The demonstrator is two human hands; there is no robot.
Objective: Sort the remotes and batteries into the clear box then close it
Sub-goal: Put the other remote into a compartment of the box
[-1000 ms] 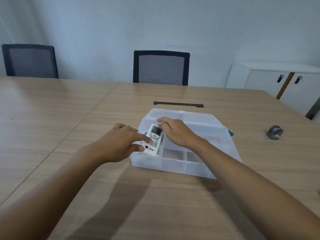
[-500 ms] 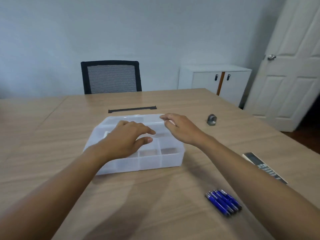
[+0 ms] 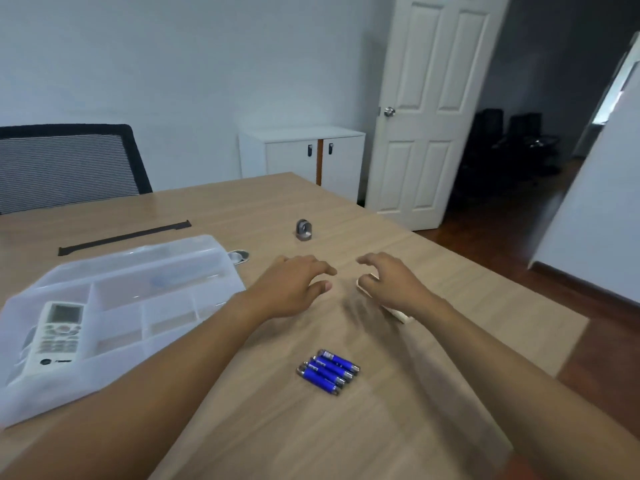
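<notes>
My right hand (image 3: pixel 394 285) covers a pale remote (image 3: pixel 398 311) at one o'clock on the tabletop (image 3: pixel 242 410); whether that grip has closed I cannot tell. Left hand (image 3: pixel 294 289) hovers open. I'd pinch the long edges, then carry it to the clear box (image 3: pixel 194 268) at nine o'clock beside the white remote (image 3: pixel 57 336). Blue batteries (image 3: pixel 327 370) wait at six.

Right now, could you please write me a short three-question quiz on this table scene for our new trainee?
1. True or false: the white remote already lies inside the clear box.
2. How many blue batteries lie on the table? A) two B) four C) six
3. Fill in: the right hand is over a pale object that it mostly hides, while the left hand hovers with fingers spread, holding ____.

Key
1. True; it lies face up in the box's left compartment.
2. B; they lie side by side, outside the box.
3. Nothing.
</notes>
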